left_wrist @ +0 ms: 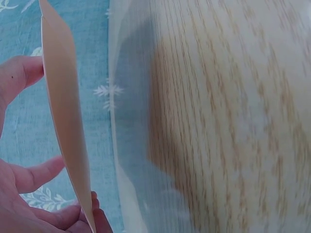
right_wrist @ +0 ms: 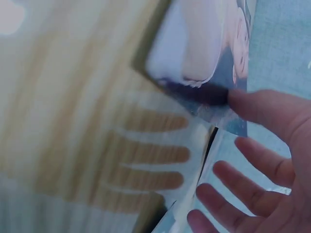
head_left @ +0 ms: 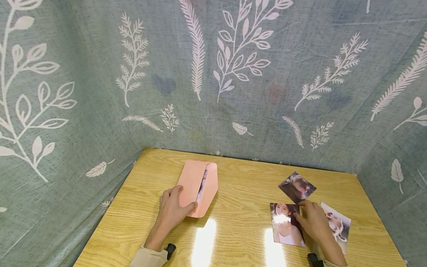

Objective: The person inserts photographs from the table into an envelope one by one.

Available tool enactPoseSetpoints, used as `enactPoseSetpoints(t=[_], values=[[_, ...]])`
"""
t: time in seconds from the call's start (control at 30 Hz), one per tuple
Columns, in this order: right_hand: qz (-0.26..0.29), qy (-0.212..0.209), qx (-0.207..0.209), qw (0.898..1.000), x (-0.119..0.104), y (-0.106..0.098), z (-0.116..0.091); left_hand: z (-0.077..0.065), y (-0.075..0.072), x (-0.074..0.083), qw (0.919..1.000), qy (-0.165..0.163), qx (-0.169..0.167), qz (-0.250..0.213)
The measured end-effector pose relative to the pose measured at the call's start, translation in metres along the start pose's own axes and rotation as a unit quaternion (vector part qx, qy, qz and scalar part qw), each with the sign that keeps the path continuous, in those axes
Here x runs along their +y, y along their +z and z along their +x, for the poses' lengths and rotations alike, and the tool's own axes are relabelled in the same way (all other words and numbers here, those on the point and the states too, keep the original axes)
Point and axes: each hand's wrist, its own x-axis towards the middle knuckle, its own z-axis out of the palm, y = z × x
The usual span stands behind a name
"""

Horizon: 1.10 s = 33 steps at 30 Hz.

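Observation:
My left hand grips a pink envelope by its near left part, with the thumb on its face. The flap stands open to the right, and part of a photo shows in the slot. In the left wrist view the envelope appears edge-on between the fingers. My right hand touches the right edge of a photo of a person in a white top. In the right wrist view the thumb lies on that photo, while the other fingers are spread and relaxed below it.
A dark photo lies just behind the right hand. Another photo with a pale background is partly under the right wrist. All lie on a glossy wooden table, enclosed by a green leaf-patterned cloth behind and at both sides.

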Motion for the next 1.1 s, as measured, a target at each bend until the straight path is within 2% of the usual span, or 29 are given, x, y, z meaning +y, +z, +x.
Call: enactPoseSetpoints(t=[0.2,0.33,0.4,0.47,0.5,0.67,0.83,0.97,1.1], values=[[0.079,0.028,0.018,0.996,-0.004,-0.003,0.004,-0.001,0.000,0.000,1.0000,-0.004,-0.005,0.003],[0.133,0.060,0.009,0.989,-0.005,-0.006,0.004,-0.001,-0.001,0.001,0.9999,-0.007,-0.008,0.007],[0.170,0.078,-0.006,0.982,-0.005,-0.007,0.005,-0.001,-0.001,0.002,0.9999,-0.008,-0.010,0.010],[0.217,0.097,-0.018,0.971,-0.005,-0.008,0.006,-0.001,-0.001,0.001,0.9998,-0.007,-0.010,0.015],[0.251,0.110,-0.026,0.961,-0.006,-0.008,0.006,-0.001,-0.001,0.002,0.9998,-0.006,-0.010,0.016],[0.398,0.162,-0.038,0.902,-0.008,-0.009,0.011,-0.001,-0.002,0.001,0.9997,0.001,-0.007,0.021],[0.484,0.161,-0.042,0.859,-0.015,-0.008,0.017,0.000,-0.002,0.001,0.9997,0.010,-0.003,0.024],[0.526,0.154,-0.053,0.835,-0.026,-0.007,0.022,0.000,-0.002,0.001,0.9995,0.015,0.005,0.027],[0.537,0.145,-0.060,0.829,-0.040,-0.005,0.030,0.000,-0.002,0.001,0.9996,0.012,0.003,0.026]])
